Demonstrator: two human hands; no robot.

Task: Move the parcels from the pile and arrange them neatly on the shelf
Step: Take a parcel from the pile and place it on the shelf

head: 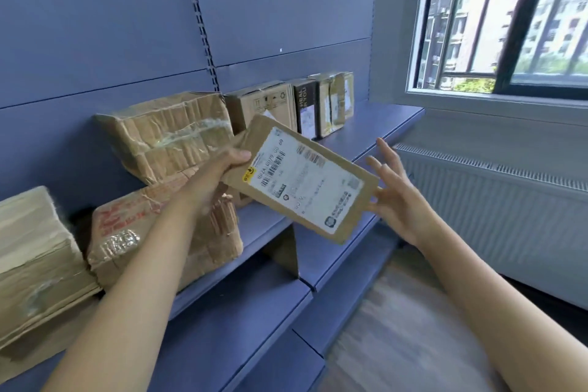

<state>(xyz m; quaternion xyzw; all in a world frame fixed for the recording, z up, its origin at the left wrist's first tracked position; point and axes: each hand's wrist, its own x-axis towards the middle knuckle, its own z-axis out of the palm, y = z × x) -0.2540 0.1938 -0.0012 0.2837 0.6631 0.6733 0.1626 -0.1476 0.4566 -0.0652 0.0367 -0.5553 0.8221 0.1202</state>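
Note:
A flat brown parcel (pixel 302 178) with a white shipping label is held tilted in the air above the blue shelf (pixel 375 134). My left hand (pixel 216 175) grips its left end, thumb on top. My right hand (pixel 394 191) is spread, its fingertips touching the parcel's right edge. Along the shelf's back stand a crumpled carton (pixel 171 130) on top of a red-printed carton (pixel 133 232), a brown box (pixel 270 105), a black box (pixel 307 108) and a taped box (pixel 337 102).
Another crumpled carton (pixel 35 261) lies at the far left. A lower shelf (pixel 254 328) juts out below. On the right are a white radiator (pixel 496 207) and a window (pixel 509 19). Wooden floor (pixel 397 328) shows between the shelving and the radiator.

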